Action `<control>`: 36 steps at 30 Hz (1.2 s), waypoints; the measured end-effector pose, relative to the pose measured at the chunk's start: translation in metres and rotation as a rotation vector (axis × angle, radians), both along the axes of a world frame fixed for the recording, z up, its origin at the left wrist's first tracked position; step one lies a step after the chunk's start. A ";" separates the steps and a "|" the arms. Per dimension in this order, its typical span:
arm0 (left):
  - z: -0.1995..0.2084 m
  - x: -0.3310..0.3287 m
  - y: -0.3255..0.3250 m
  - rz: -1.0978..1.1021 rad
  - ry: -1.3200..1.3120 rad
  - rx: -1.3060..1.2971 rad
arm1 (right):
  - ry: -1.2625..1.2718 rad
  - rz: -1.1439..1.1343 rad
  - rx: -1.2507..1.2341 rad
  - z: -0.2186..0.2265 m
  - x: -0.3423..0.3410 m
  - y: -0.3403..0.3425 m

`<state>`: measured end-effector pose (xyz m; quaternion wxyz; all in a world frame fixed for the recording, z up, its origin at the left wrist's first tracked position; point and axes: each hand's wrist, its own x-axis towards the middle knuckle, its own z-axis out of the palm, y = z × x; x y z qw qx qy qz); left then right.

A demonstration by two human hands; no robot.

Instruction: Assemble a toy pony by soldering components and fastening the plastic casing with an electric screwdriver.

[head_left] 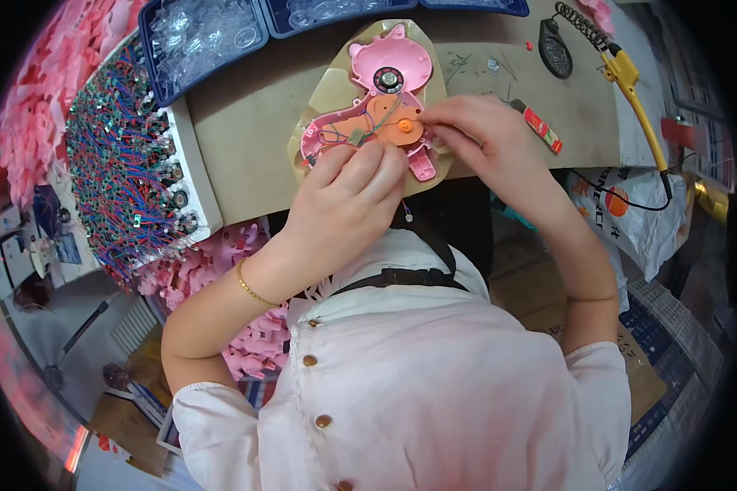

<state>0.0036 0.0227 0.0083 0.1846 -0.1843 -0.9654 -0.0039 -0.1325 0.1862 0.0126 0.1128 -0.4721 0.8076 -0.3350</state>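
A pink animal-shaped toy shell half (371, 59) lies open-side up in a cream fixture (332, 80) near the bench's front edge. A round black speaker (388, 79) sits in its head. In the body is an orange gearbox housing (382, 110) with thin wires and a small green circuit board (357, 136) over it. My left hand (352, 192) is closed at the housing's lower edge, by the wires; what its fingertips grip is hidden. My right hand (487, 135) is pinched at the housing's right side; anything between its fingertips is too small to make out.
Blue bins (201, 45) of clear plastic parts stand along the back. Wired circuit boards fill a white-edged box (196, 168) at left, beside piled pink shells (37, 102). At right are a yellow soldering iron (626, 74), its coiled black holder (555, 49) and a red packet (540, 129).
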 end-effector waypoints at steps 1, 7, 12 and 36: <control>0.001 0.002 0.000 0.021 -0.046 -0.020 | -0.058 -0.027 0.033 0.002 0.000 -0.001; -0.012 0.002 0.005 0.124 0.096 0.063 | 0.109 -0.128 0.054 0.003 0.008 -0.006; -0.014 0.005 0.005 0.142 0.065 0.080 | 0.148 -0.137 -0.031 -0.009 0.012 -0.002; -0.026 0.012 0.000 0.063 -0.047 0.184 | -0.050 0.122 0.107 0.032 -0.026 -0.051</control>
